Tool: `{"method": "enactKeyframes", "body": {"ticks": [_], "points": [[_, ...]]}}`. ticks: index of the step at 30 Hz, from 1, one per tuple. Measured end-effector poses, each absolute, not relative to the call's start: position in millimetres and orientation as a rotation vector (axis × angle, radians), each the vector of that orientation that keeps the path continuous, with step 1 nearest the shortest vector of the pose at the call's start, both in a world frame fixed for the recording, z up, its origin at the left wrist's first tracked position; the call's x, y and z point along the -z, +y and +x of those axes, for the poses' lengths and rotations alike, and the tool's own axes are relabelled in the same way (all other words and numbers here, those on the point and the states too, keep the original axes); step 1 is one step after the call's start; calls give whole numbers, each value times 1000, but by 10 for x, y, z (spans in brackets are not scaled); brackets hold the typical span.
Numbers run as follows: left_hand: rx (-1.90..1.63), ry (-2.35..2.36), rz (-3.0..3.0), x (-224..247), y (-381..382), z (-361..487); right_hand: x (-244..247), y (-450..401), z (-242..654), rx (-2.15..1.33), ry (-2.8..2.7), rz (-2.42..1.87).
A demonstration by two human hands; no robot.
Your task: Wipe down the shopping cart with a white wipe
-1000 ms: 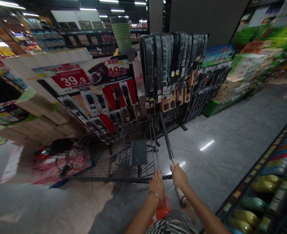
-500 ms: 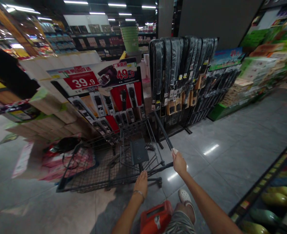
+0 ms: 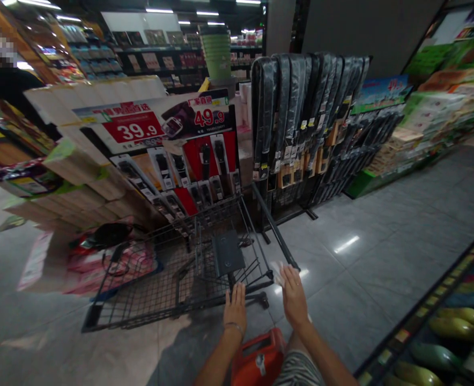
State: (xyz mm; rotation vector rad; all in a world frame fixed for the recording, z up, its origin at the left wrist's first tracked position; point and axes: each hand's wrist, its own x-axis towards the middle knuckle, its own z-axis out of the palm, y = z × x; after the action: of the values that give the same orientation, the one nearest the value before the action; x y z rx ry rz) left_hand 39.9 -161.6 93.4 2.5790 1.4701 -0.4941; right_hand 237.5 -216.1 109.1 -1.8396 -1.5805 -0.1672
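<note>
A grey wire shopping cart [image 3: 140, 320] stands before me, turned sideways, with its handle bar [image 3: 276, 230] on the right. My left hand [image 3: 235, 312] lies with straight fingers against the cart's near side rim. Close to the near end of the handle, my right hand [image 3: 294, 298] holds a crumpled white tissue [image 3: 278, 274] between thumb and fingers. Whether its fingertips touch the bar I cannot tell. Below my hands is an orange-red plastic container [image 3: 258, 360] with a moulded grip.
Beyond the cart, a belt rack [image 3: 309, 112] and a price-signed display [image 3: 140, 128] stand close. Paper packs [image 3: 80, 187] and a box of pink packages [image 3: 120, 262] sit left. Produce shelving [image 3: 417, 321] edges the right. A person in black [image 3: 12, 91] is at far left.
My right hand has come off its grip on the handle end and moved down and nearer, with the tissue now showing. My left hand stays at the rim. The cart has shifted slightly.
</note>
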Motion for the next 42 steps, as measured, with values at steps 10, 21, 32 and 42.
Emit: {"method": "enactKeyframes", "body": {"ticks": [10, 21, 32, 42], "points": [[494, 1480, 2616, -797, -1597, 414, -1151, -2124, 2566, 247, -1968, -1670], [601, 1335, 2564, -770, -1398, 687, -1081, -1838, 2752, 389, -1575, -1903], [658, 1204, 2515, -906, -1403, 831, -827, -1962, 2212, -124, -1820, -1826], [666, 1327, 2412, -1112, -1369, 900, -1299, -1966, 3148, -220, -783, -1893]]}}
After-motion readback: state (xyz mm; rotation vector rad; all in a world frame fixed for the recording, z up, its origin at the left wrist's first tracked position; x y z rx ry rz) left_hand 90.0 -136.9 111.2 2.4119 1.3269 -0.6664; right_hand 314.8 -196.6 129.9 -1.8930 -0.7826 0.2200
